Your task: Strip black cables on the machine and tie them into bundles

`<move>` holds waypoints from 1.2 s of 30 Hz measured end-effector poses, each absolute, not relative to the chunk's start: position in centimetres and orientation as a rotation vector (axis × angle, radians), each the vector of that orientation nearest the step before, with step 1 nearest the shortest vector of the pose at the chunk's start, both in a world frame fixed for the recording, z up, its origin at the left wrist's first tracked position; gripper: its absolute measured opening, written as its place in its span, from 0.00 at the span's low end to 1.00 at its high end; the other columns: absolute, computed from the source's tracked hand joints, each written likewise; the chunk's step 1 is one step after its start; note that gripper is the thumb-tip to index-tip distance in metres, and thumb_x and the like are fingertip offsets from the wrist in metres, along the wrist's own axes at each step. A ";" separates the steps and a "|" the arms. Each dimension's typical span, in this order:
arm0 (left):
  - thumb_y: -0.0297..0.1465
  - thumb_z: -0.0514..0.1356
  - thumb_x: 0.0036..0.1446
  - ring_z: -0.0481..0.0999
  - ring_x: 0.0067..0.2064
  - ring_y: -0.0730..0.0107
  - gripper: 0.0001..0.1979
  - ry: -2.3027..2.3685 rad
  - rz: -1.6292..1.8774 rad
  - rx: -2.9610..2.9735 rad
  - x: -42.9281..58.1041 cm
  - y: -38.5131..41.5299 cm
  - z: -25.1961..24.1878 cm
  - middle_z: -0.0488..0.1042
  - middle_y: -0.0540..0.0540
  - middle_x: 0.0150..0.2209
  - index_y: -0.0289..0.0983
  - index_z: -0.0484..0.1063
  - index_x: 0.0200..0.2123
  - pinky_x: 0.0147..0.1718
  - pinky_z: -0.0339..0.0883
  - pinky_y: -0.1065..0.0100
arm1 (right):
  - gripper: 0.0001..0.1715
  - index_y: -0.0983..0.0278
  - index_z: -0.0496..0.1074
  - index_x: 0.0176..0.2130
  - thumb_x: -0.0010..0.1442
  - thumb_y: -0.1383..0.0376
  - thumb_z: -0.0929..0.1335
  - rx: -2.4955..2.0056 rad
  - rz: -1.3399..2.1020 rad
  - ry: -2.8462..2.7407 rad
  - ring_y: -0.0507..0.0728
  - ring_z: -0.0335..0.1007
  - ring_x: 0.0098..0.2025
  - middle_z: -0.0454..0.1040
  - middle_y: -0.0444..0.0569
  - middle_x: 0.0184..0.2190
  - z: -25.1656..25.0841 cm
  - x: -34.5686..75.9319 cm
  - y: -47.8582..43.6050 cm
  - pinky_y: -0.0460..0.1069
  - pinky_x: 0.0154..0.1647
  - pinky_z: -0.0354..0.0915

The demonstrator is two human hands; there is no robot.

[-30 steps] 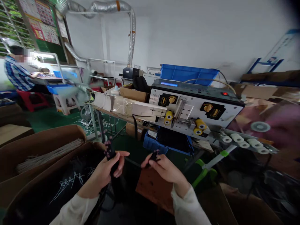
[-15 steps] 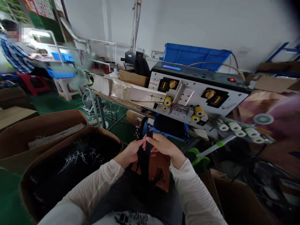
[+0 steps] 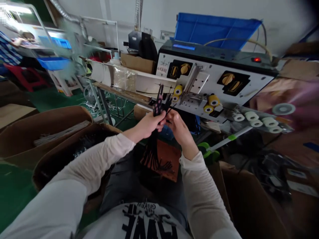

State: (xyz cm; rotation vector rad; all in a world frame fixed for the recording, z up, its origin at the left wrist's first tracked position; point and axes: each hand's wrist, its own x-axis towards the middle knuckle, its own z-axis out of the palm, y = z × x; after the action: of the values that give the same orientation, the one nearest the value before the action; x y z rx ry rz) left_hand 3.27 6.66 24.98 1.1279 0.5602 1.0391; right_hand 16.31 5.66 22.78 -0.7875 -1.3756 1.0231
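Observation:
My left hand is wrapped round a bundle of thin black cords, held upright in front of me. Pink marks show near the upper ends, which rise above the fist. Below it the cords hang and fan out over an orange-brown board at my lap. My right hand is close against the bundle's right side, its fingertips curled at a few strands that splay to the right. Part of its grip is hidden.
Ahead stands a white-fronted machine with yellow rollers and dials. White rolls sit at its right. A cardboard box holding dark bundles is at my left. A green-and-white stand is at right. A co-worker's checked sleeve shows far left.
Both hands have risen with the cords towards the machine. The cords' lower ends now spread out more, and some upper strands splay right. My view has tilted down.

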 end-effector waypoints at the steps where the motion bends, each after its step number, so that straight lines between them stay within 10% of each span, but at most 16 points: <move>1: 0.35 0.57 0.58 0.56 0.15 0.84 0.12 0.567 1.066 1.181 3.7 7.1 26.3 0.58 0.57 0.17 0.32 0.67 0.28 0.15 0.52 0.79 | 0.29 0.60 0.68 0.47 0.52 0.45 0.67 -0.746 1.045 -1.393 0.56 0.68 0.45 0.71 0.47 0.38 22.3 15.9 5.2 0.53 0.48 0.65; 10: 0.37 0.36 0.54 0.57 0.14 0.90 0.25 0.606 1.259 1.539 6.7 8.8 35.9 0.54 0.63 0.14 0.25 0.65 0.31 0.18 0.46 0.72 | 0.16 0.64 0.70 0.37 0.51 0.58 0.71 -0.909 1.181 -1.331 0.52 0.71 0.31 0.72 0.43 0.26 10.9 11.9 4.7 0.50 0.39 0.66; 25: 0.31 0.50 0.62 0.54 0.16 0.86 0.13 0.368 1.455 1.664 10.4 8.4 36.8 0.50 0.57 0.18 0.34 0.64 0.26 0.21 0.50 0.77 | 0.15 0.65 0.71 0.28 0.48 0.55 0.71 -1.170 1.122 -1.212 0.52 0.68 0.31 0.71 0.44 0.25 -0.9 17.5 5.8 0.47 0.36 0.64; 36: 0.33 0.45 0.52 0.77 0.33 0.74 0.06 0.512 1.266 1.951 10.7 6.8 37.8 0.55 0.62 0.15 0.40 0.56 0.26 0.26 0.61 0.73 | 0.20 0.66 0.70 0.31 0.49 0.51 0.70 -1.335 1.003 -1.180 0.49 0.60 0.24 0.66 0.42 0.21 -3.6 21.3 6.3 0.45 0.27 0.60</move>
State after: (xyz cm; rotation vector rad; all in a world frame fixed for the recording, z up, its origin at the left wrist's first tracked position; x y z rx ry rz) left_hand 10.71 6.75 37.83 1.9511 0.5124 1.2663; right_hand 21.32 6.34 -3.57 -1.3349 -1.1801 1.0027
